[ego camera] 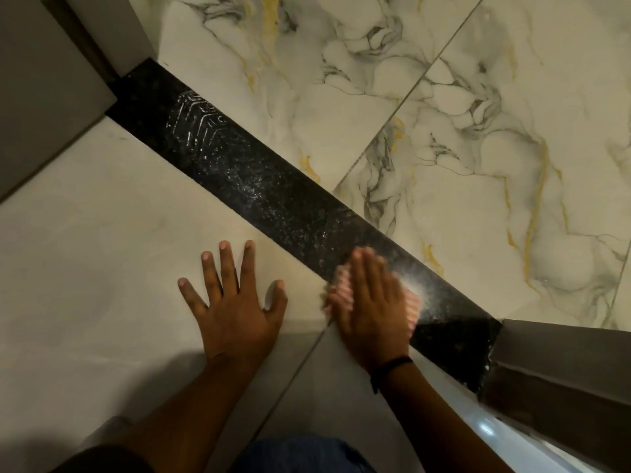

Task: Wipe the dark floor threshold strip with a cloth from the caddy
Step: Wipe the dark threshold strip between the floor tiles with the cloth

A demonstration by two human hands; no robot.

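The dark threshold strip (259, 186) runs diagonally from upper left to lower right across the floor, dusted with white powder and a pale shoe print near its upper end. My right hand (372, 302) lies flat on a pink-and-white striped cloth (412, 306), pressing it onto the strip's lower part; both look blurred. My left hand (235, 302) rests flat with fingers spread on the pale tile just beside the strip, holding nothing. The caddy is not in view.
Marbled white tiles with grey and gold veins (478, 131) lie beyond the strip. A door frame base (560, 363) stands at the strip's lower right end, and a grey wall or door edge (44, 80) at its upper left. My knee (300, 455) shows at the bottom.
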